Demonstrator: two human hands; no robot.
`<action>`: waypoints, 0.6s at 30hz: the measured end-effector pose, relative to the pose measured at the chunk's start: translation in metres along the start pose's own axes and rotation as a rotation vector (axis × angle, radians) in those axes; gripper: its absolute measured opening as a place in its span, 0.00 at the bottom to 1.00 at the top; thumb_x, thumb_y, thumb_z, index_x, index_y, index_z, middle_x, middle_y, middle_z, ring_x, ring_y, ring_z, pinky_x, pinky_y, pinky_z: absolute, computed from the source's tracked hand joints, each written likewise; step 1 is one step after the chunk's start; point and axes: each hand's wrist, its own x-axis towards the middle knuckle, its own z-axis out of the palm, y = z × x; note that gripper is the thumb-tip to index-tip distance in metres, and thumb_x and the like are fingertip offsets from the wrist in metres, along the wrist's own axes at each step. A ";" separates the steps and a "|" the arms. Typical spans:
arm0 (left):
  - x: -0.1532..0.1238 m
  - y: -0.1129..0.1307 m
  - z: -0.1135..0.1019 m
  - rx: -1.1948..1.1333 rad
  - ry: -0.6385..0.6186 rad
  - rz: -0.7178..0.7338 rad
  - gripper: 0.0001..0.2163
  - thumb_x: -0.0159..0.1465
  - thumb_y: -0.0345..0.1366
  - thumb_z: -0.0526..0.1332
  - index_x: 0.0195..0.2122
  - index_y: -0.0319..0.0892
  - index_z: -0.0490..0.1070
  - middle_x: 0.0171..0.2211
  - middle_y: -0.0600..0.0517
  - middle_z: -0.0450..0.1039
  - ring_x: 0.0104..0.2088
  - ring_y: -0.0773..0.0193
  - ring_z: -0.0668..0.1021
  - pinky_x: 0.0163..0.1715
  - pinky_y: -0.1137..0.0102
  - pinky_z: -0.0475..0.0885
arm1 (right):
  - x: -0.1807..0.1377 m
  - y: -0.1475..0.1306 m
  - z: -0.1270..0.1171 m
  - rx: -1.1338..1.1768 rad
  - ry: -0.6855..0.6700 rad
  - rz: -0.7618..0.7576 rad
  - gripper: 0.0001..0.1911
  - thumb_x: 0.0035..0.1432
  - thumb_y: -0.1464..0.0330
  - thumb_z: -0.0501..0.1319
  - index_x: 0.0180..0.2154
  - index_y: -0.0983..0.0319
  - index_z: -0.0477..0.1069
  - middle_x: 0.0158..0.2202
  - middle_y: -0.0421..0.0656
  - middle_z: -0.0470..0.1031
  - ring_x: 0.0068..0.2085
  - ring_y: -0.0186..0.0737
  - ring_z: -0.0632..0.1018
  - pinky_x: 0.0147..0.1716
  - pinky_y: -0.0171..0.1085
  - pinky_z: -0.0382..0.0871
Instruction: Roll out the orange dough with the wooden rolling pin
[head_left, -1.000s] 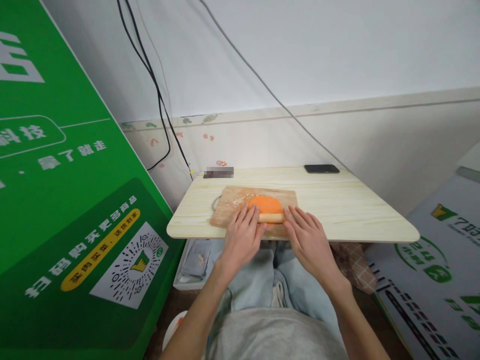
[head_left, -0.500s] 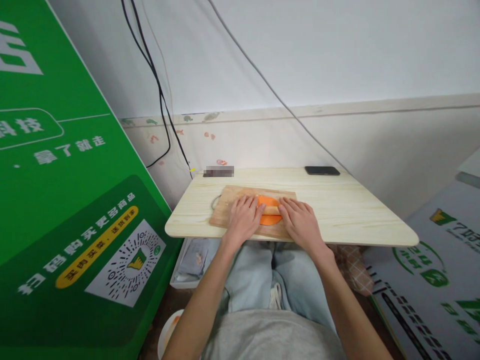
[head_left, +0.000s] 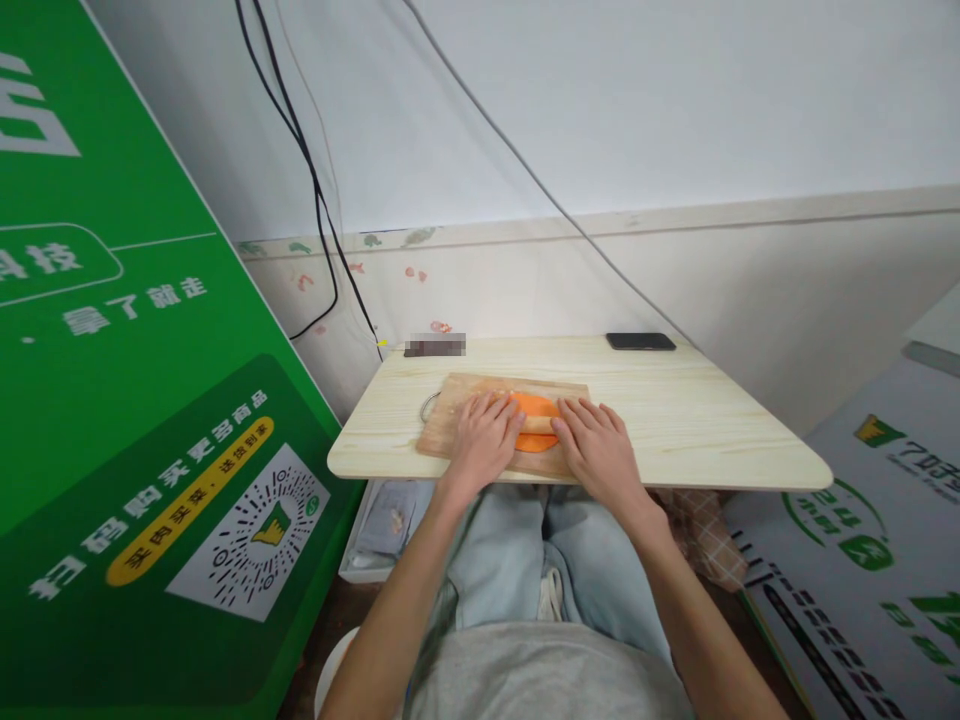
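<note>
A wooden rolling pin [head_left: 538,426] lies crosswise over a flattened sheet of orange dough [head_left: 536,405]. The dough shows beyond the pin and as a narrow strip on the near side. My left hand [head_left: 484,435] is over the pin's left end, fingers pointing away and thumb beside the dough. Over the right end lies my right hand [head_left: 596,435], its thumb along the pin's near side. Both palms press down, and the pin's ends are hidden under them. Beneath is a wooden cutting board [head_left: 435,435] with a metal ring handle at its left.
The board rests on a pale wooden table [head_left: 720,430] against the wall. A black phone [head_left: 640,342] lies at the back right, a blurred-out dark object [head_left: 435,345] at the back left. Cables hang down the wall. A green panel [head_left: 112,400] stands left; a white bin [head_left: 367,575] sits below.
The view has shifted slightly. Both hands stay on the rolling pin, with only a very small shift of the pin over the dough.
</note>
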 end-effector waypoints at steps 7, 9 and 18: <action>-0.009 0.005 0.002 0.019 0.039 -0.002 0.24 0.84 0.43 0.45 0.68 0.46 0.76 0.72 0.49 0.74 0.76 0.52 0.70 0.77 0.49 0.63 | -0.007 -0.003 0.002 -0.002 0.041 0.015 0.31 0.83 0.59 0.44 0.70 0.64 0.75 0.69 0.52 0.79 0.71 0.54 0.75 0.72 0.54 0.63; -0.030 0.010 0.000 0.016 0.076 0.023 0.23 0.84 0.42 0.46 0.71 0.47 0.73 0.74 0.50 0.72 0.77 0.53 0.68 0.78 0.48 0.62 | -0.028 -0.008 -0.002 0.009 0.079 -0.009 0.30 0.83 0.59 0.44 0.71 0.63 0.73 0.70 0.51 0.77 0.72 0.53 0.74 0.72 0.53 0.62; -0.052 0.011 -0.003 -0.008 0.102 0.063 0.23 0.84 0.41 0.47 0.75 0.46 0.69 0.76 0.51 0.68 0.79 0.53 0.65 0.81 0.46 0.58 | -0.048 -0.011 -0.007 0.042 0.124 -0.029 0.29 0.83 0.59 0.46 0.72 0.63 0.72 0.71 0.50 0.77 0.74 0.52 0.72 0.74 0.53 0.61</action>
